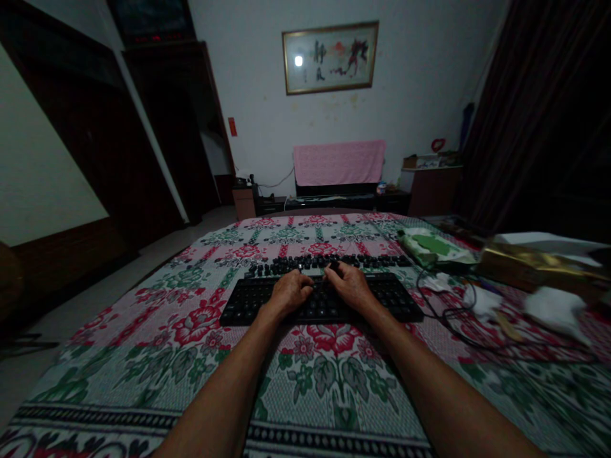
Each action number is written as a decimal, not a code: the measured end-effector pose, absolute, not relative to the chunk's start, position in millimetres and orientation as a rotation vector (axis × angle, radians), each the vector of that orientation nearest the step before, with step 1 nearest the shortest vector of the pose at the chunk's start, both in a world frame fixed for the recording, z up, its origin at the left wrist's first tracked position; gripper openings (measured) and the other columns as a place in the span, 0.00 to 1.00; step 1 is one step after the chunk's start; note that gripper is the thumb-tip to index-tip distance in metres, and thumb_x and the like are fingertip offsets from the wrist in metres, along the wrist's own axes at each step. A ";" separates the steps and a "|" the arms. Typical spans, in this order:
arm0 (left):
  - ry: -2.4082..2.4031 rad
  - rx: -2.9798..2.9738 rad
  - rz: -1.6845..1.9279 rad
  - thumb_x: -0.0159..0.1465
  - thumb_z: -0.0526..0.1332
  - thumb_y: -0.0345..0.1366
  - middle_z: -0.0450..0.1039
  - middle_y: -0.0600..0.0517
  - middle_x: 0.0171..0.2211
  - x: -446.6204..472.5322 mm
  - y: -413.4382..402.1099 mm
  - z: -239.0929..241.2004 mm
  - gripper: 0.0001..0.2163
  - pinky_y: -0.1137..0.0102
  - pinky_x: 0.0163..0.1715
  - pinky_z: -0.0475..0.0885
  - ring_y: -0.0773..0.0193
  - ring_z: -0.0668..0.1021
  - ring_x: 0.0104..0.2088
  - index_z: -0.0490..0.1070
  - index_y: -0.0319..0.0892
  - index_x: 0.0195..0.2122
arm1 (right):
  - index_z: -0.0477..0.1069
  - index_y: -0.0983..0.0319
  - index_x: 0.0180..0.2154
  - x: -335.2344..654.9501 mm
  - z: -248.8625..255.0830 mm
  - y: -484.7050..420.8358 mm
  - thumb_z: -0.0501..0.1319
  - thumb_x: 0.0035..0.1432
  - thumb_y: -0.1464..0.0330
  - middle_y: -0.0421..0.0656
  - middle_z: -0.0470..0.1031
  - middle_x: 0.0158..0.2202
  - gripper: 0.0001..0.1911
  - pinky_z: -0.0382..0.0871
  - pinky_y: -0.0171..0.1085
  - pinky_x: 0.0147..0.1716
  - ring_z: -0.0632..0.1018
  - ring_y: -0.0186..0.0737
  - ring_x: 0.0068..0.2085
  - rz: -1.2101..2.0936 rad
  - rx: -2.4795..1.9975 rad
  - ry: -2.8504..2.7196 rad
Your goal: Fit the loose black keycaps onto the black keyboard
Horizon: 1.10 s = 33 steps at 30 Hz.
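Observation:
A black keyboard [394, 298] lies on the flowered cloth, directly before me. Beyond its far edge, loose black keycaps [382, 261] are spread in uneven rows. My left hand [290, 294] rests over the keyboard's middle with fingers curled together; what they hold, if anything, is hidden. Just to the right, my right hand [352, 285] is closed in a pinch near the keyboard's far edge. A small dark piece that looks like a keycap [335, 263] shows at its fingertips. Both forearms reach in from the bottom, and the hands cover some of the keys.
On the right of the cloth-covered table [334, 375] lie a black cable [449, 321], crumpled white tissues [554, 308], a green and white packet [434, 247] and a gold box [529, 264]. A pink cloth [338, 162] drapes over something at the far wall.

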<state>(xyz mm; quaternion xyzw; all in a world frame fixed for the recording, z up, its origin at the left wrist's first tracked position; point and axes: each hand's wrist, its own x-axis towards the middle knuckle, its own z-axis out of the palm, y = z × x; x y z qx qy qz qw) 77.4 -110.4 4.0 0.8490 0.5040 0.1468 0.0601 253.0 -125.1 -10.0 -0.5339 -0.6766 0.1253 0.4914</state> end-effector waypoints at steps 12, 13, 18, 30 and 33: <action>1.499 2.584 0.352 0.60 0.55 0.39 0.73 0.50 0.39 79.2 -104.1 7.7 0.14 0.72 0.42 0.68 0.62 0.75 0.41 0.74 0.51 0.46 | 0.73 0.62 0.29 248.9 -10.4 -128.5 0.55 0.56 0.62 0.42 0.76 0.27 0.13 0.63 0.32 0.29 0.75 0.38 0.29 0.261 -1.310 -1.723; 1.501 2.590 0.356 0.60 0.55 0.39 0.73 0.50 0.39 79.6 -104.6 8.1 0.14 0.71 0.42 0.68 0.61 0.75 0.41 0.74 0.51 0.46 | 0.73 0.62 0.29 248.6 -10.1 -128.8 0.55 0.56 0.63 0.42 0.77 0.27 0.12 0.63 0.33 0.30 0.75 0.38 0.29 0.261 -1.308 -1.729; 1.474 2.602 0.366 0.60 0.55 0.38 0.73 0.50 0.40 80.1 -105.9 9.4 0.15 0.70 0.42 0.68 0.60 0.75 0.42 0.72 0.53 0.47 | 0.74 0.62 0.31 248.7 -11.3 -128.3 0.55 0.56 0.63 0.43 0.78 0.29 0.12 0.64 0.33 0.30 0.76 0.39 0.30 0.253 -1.291 -1.748; 1.502 2.583 0.397 0.61 0.54 0.39 0.72 0.49 0.41 86.9 -112.9 8.1 0.14 0.68 0.44 0.68 0.59 0.74 0.44 0.74 0.51 0.45 | 0.73 0.62 0.30 248.8 -10.1 -129.0 0.55 0.56 0.61 0.42 0.76 0.27 0.13 0.64 0.34 0.29 0.75 0.39 0.28 0.275 -1.314 -1.756; 1.482 2.632 0.427 0.61 0.53 0.38 0.72 0.48 0.41 88.0 -114.3 5.7 0.13 0.67 0.44 0.69 0.58 0.74 0.44 0.74 0.48 0.43 | 0.73 0.63 0.31 249.7 -10.7 -128.9 0.54 0.56 0.61 0.43 0.76 0.28 0.13 0.64 0.34 0.31 0.75 0.39 0.29 0.283 -1.309 -1.761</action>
